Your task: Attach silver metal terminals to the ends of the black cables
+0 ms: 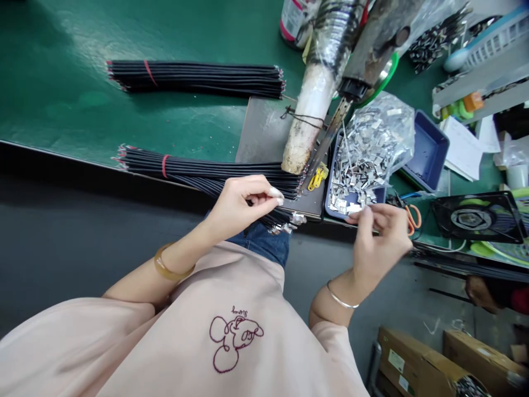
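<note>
Black cables [219, 170] pointing sideways, left hand [242, 205] pinched together, right hand [381, 234] unclear in grip

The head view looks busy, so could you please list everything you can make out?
bench: one, green, across the top
cable bundles: two, black with red bands, on bench
trays: two, blue, right of centre
connectors: too many to count, silver, mostly in front tray
bag: one, clear, over front tray
tube: one, white and black, upper centre
clips: several, yellow, beside front tray
scissors: one pair, orange-handled, right of front tray
fan: one, black, far right
boxes: at least two, brown, lower right
left hand: one, by lower bundle's right end
right hand: one, at front tray's near edge
</note>
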`<state>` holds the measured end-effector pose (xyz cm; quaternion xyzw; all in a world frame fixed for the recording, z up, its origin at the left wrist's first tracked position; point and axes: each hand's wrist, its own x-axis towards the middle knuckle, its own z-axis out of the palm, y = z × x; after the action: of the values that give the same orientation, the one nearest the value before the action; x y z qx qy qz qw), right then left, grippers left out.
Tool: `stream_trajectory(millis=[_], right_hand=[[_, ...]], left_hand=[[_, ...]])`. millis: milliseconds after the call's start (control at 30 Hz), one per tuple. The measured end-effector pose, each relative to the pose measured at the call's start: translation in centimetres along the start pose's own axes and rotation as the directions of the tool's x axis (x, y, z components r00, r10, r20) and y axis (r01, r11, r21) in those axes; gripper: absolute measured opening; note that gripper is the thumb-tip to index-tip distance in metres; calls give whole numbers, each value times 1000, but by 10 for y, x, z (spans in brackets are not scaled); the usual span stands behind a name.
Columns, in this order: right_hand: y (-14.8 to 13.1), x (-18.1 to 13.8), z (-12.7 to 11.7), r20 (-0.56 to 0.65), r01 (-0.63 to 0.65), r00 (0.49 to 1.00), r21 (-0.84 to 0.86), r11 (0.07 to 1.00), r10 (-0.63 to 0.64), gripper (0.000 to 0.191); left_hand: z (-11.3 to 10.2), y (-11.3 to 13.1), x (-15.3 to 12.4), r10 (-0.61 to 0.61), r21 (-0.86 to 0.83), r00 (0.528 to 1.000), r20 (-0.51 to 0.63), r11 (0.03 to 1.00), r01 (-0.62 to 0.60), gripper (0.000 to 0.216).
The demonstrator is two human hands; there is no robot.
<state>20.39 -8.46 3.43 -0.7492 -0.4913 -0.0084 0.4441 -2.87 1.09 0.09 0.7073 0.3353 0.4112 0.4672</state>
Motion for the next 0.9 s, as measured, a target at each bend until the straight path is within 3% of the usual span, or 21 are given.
stream_trajectory(millis=[100, 167, 267, 367, 500, 667, 800, 900], right_hand=[[29, 19, 2, 181, 39, 983, -217, 975, 1, 13], [40, 33, 5, 298, 74, 954, -228, 971, -3, 11], [43, 48, 7, 460, 83, 888, -186, 979, 12, 10], [37, 55, 7, 541, 166, 841, -262, 951, 2, 8], [28, 54, 11, 517, 373, 852, -487, 790, -83, 7], [23, 49, 10, 567, 480, 818, -581, 658, -96, 9], [17, 53, 10, 634, 540, 773, -633, 555, -29, 14], [17, 58, 10, 654, 568, 756, -643, 514, -17, 14]], left_hand=[[-1, -5, 3, 181, 342, 983, 15, 923, -175, 15], [-1, -10, 8, 237, 511, 965, 117, 818, -263, 19], [0, -20, 19, 258, 594, 947, 189, 738, -320, 25], [1, -27, 29, 291, 594, 947, 137, 741, -313, 27], [-2, -23, 30, 260, 491, 960, 106, 826, -278, 18], [-7, -7, 16, 279, 335, 954, 105, 894, -298, 13], [-5, 1, 11, 307, 237, 913, 268, 898, -371, 19], [-4, 8, 10, 286, 263, 859, 424, 869, -419, 21]])
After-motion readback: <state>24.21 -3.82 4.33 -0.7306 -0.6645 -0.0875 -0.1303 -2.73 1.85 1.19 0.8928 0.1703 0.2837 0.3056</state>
